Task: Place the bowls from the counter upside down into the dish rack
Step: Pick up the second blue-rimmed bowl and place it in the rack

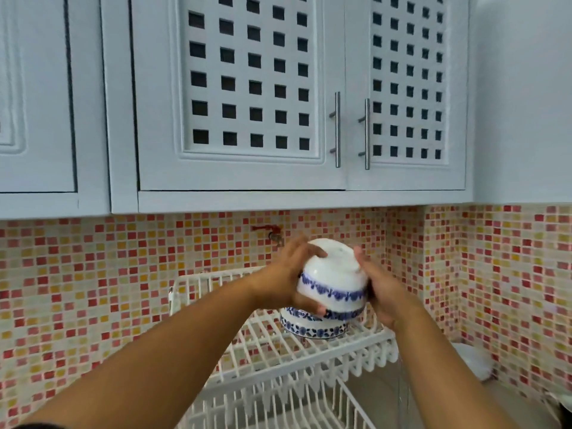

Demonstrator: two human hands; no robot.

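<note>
Both forearms reach out, left hand (286, 275) and right hand (382, 292) fingers clamped on the inverted blue-banded bowl (332, 281), just above another upturned bowl (312, 328) on the dish rack (278, 345). I'd lower it level, then let go.

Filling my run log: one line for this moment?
left hand + right hand: hold bowl upside down | over second bowl | dish rack top tier | not released

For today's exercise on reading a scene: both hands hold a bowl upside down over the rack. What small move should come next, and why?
Probably lower the held bowl onto the patterned bowl directly below it on the dish rack, then release. Left hand and right hand already hold it inverted.
</note>
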